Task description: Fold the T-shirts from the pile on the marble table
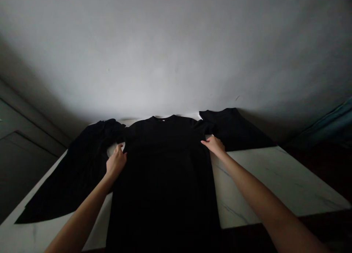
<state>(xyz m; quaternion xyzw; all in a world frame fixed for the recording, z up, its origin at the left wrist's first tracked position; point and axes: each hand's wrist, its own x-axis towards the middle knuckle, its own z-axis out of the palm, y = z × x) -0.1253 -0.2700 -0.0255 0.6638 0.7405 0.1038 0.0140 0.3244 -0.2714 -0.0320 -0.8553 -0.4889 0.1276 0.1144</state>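
Observation:
A black T-shirt (pixel 165 172) lies flat on a white marble-look table (pixel 269 179), collar toward the wall. My left hand (pixel 116 162) rests at the shirt's left edge below the sleeve, fingers curled onto the fabric. My right hand (pixel 213 144) lies at the shirt's right edge under the right sleeve, fingers pressed together on the cloth. Whether either hand pinches the fabric is too dark to make out.
A second black cloth (pixel 68 179) is spread over the table's left side. A folded black garment (pixel 233 130) sits at the back right against the pale wall (pixel 176 55). The table's front edge runs just below the shirt's hem.

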